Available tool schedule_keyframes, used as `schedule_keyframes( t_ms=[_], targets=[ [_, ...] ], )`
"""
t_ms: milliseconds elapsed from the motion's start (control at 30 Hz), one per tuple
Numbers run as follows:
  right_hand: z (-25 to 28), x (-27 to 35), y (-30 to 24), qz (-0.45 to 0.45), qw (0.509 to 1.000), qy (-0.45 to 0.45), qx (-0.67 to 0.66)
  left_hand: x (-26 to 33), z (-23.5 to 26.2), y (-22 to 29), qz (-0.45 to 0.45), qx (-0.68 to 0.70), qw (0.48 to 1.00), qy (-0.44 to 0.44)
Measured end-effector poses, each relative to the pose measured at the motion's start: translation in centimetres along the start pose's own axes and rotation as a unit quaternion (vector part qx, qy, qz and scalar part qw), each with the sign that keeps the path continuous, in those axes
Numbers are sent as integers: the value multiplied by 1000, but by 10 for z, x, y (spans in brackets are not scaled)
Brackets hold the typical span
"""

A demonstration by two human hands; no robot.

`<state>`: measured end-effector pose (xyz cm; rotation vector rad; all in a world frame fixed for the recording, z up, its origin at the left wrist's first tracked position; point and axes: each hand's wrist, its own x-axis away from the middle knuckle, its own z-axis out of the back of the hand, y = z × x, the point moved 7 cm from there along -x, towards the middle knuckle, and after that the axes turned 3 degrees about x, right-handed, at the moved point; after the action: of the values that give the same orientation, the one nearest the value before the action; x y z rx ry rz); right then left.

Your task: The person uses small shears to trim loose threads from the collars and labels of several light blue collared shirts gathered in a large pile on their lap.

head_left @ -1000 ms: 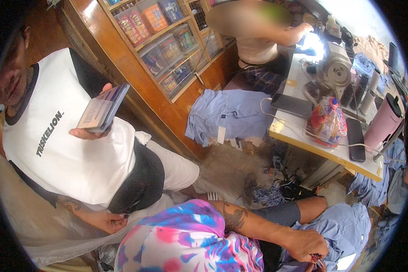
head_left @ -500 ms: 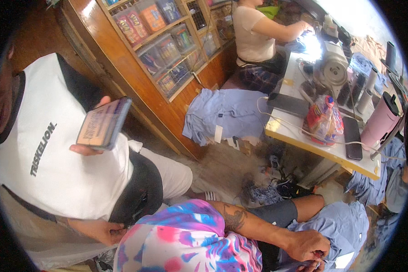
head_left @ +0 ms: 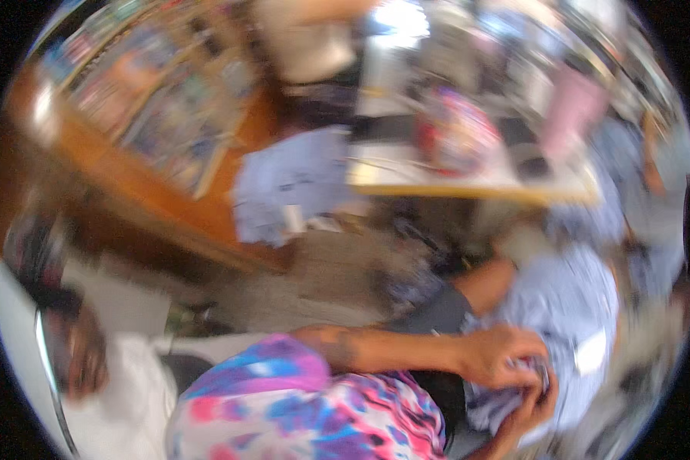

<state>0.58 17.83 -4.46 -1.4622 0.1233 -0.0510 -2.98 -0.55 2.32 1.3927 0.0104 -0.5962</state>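
My left hand (head_left: pixel 502 356) is closed, its fingers curled against my right hand (head_left: pixel 535 406) in front of my lap. A small dark thing shows between the fingers of the two hands, too blurred to name. My right hand's fingers are bent up to meet the left ones. Under and beside both hands, a light blue garment (head_left: pixel 567 299) lies bunched over my lap. It carries a white label or tag (head_left: pixel 590 353) to the right of my hands.
Ahead stands a white table (head_left: pixel 475 180) with a yellowish edge, bearing a red-and-clear plastic bag (head_left: pixel 456 134) and a pink tumbler (head_left: pixel 575 115). Light blue cloth (head_left: pixel 291 184) lies beside the wooden cabinet (head_left: pixel 123 184). A person in white (head_left: pixel 130 391) is close at left.
The whole view has swung and blurred; the table and cabinet now appear farther left and higher. More of my right hand shows. The other person's held phone can no longer be made out.
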Motion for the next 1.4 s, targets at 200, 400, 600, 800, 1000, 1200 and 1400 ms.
schedule_keyframes(
  t_ms=[200, 400, 600, 800, 1000, 1200, 1400],
  targets=[
    [-27, -7, -55, 38, 988, 24, 151, 3, 48, 14, 81, -65, 992, -64],
    [-13, 0, -57, 47, 987, 43, 149, -15, 28, 25, 114, -110, 978, -133],
    [-15, 12, -46, 30, 995, 70, 64, -15, 23, 19, 106, -109, 974, -170],
    [-14, 15, -46, 25, 995, 83, 53, -20, 22, 18, 101, -98, 973, -182],
    [-15, 16, -47, 20, 994, 93, 56, -19, 23, 17, 89, -109, 973, -185],
    [-15, 15, -50, 28, 995, 61, 81, -17, 24, 15, 93, -98, 971, -195],
    [-14, 10, -60, 70, 987, 26, 141, -16, 26, 6, 178, -21, 958, -222]
  ],
)
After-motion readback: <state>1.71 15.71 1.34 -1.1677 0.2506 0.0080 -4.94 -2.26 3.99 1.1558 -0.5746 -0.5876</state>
